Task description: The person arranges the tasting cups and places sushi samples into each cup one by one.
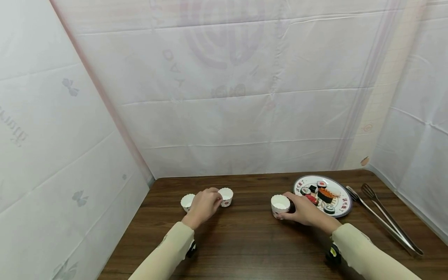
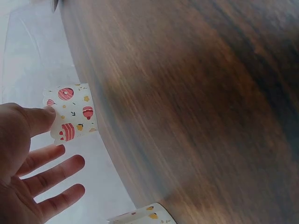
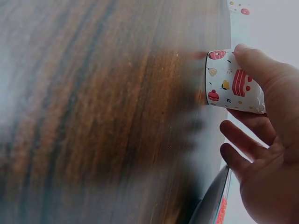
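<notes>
My left hand (image 1: 204,204) pinches the rim of a white paper baking cup (image 1: 226,199) between thumb and a finger mostly hidden behind it; the other fingers are spread in the left wrist view. Printed red cakes and doughnuts decorate this cup (image 2: 72,112). Beside the left hand stands a second baking cup (image 1: 187,201), partly covered by the hand. To the right, my right hand (image 1: 304,210) grips a third, matching baking cup (image 1: 279,210) by its side, thumb along the near wall. In the right wrist view, that cup (image 3: 224,86) appears on or just above the table.
Behind the right hand, a round plate (image 1: 313,179) bears several sushi pieces (image 1: 325,195). Right of it lies a long metal utensil (image 1: 385,217) with two arms and dark slotted ends, resembling tongs. White patterned sheets (image 1: 224,116) enclose the dark wooden table (image 1: 245,249).
</notes>
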A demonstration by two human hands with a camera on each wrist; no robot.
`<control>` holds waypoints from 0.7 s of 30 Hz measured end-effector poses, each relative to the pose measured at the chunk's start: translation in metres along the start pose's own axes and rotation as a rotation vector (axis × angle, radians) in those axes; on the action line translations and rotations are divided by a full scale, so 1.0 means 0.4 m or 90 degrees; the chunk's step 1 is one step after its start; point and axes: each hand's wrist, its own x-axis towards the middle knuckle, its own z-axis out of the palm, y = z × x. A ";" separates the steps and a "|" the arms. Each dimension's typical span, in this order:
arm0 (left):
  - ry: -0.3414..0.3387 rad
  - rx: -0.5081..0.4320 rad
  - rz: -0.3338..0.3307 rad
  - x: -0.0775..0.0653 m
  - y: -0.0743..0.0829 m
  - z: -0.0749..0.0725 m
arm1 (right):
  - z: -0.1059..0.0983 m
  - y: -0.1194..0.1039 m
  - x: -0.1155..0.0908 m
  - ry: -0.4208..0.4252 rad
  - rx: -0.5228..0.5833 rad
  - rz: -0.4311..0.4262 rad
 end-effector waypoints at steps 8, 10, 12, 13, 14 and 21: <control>-0.011 0.003 -0.017 -0.011 -0.010 0.010 | -0.008 -0.001 -0.020 -0.001 -0.007 -0.009; -0.013 0.002 -0.021 -0.014 -0.013 0.013 | -0.011 -0.002 -0.026 0.001 -0.010 -0.014; -0.015 0.000 -0.024 -0.018 -0.017 0.017 | -0.013 -0.002 -0.033 0.005 -0.010 -0.021; -0.015 -0.002 -0.025 -0.019 -0.019 0.018 | -0.014 -0.002 -0.036 0.007 -0.011 -0.024; -0.016 -0.004 -0.026 -0.021 -0.020 0.019 | -0.015 -0.002 -0.038 0.009 -0.014 -0.026; -0.022 -0.004 -0.025 -0.025 -0.023 0.015 | -0.020 0.005 -0.053 0.012 -0.011 -0.032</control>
